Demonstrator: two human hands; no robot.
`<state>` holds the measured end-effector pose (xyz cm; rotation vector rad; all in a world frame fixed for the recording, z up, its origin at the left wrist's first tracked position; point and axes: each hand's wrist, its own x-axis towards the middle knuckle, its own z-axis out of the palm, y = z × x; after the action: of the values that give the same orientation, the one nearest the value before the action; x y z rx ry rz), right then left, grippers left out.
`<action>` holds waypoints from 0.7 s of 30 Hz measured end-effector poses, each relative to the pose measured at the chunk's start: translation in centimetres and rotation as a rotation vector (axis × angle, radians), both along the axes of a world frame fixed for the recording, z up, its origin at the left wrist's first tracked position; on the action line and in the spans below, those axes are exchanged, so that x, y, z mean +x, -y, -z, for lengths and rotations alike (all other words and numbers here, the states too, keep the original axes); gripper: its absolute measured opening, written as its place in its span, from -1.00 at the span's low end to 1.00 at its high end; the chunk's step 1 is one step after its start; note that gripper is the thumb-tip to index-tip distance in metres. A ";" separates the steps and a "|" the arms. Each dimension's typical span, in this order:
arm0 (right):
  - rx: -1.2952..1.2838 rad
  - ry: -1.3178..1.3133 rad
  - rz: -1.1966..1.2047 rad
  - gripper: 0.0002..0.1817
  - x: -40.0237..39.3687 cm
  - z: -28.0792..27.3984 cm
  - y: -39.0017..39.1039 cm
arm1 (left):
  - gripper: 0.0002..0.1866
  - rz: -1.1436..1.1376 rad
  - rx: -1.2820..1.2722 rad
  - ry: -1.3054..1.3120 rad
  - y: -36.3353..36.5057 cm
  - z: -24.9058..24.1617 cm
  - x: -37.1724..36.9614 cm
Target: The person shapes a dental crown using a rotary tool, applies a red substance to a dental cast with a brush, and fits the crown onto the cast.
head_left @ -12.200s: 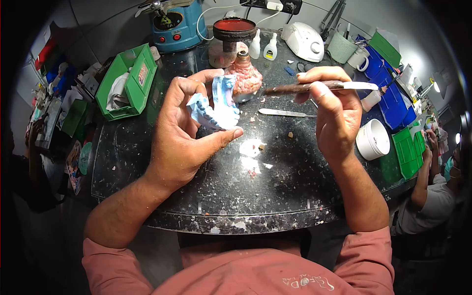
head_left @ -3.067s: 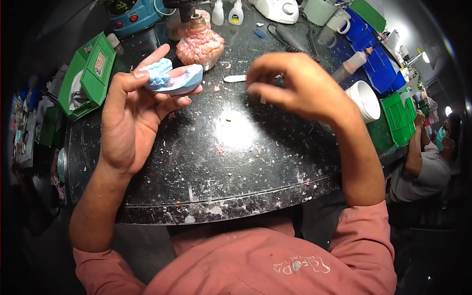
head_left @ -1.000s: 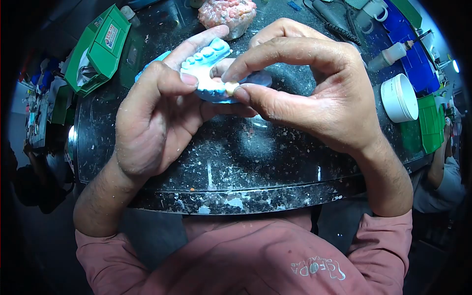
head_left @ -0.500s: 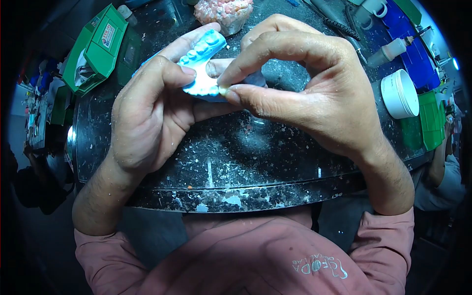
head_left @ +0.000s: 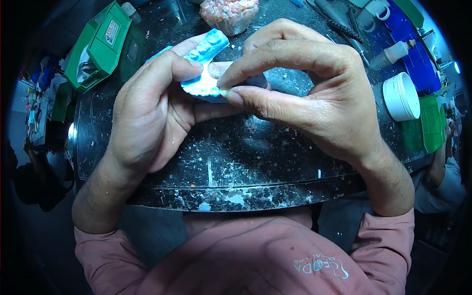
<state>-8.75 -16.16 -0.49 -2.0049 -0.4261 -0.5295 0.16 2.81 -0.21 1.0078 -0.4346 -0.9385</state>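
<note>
My left hand [head_left: 145,110] is closed around a blue dental cast [head_left: 212,45], thumb on its inner side and fingers beneath. The cast is an arch with a row of teeth, tilted up toward me and glaring white in the middle. At the near right end of the tooth row, my right hand [head_left: 319,93] pinches a small pale tooth-like piece [head_left: 224,92] between thumb and index finger. That piece touches or nearly touches the cast; my fingertips hide most of it.
A lumpy pink-and-white mass [head_left: 229,14] stands behind the cast. Green bins [head_left: 105,46] lie at left and another green bin [head_left: 432,123] at right, beside a white tub [head_left: 401,97]. A bottle [head_left: 391,55] and a dark coiled cord [head_left: 344,29] are at back right. The black bench [head_left: 246,162] is speckled.
Both hands keep their hold, and the cast has tilted very slightly. The background has shifted a little in view as the head moved.
</note>
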 end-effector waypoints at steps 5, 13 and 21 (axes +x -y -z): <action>0.006 -0.024 0.000 -0.77 0.0 0.1 0.2 | -0.40 0.009 -0.009 -0.019 -0.2 0.2 0.2; -0.172 0.011 0.005 -0.64 0.3 0.0 0.7 | -0.44 0.083 -0.073 -0.146 -0.1 0.1 0.9; 0.011 -0.096 -0.060 -0.63 0.6 0.5 1.2 | -0.42 0.078 -0.105 -0.319 -0.1 0.4 1.5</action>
<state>-8.19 -17.38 -0.94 -1.9913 -0.4223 -0.3952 1.62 2.95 -0.62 0.7336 -0.2537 -1.1131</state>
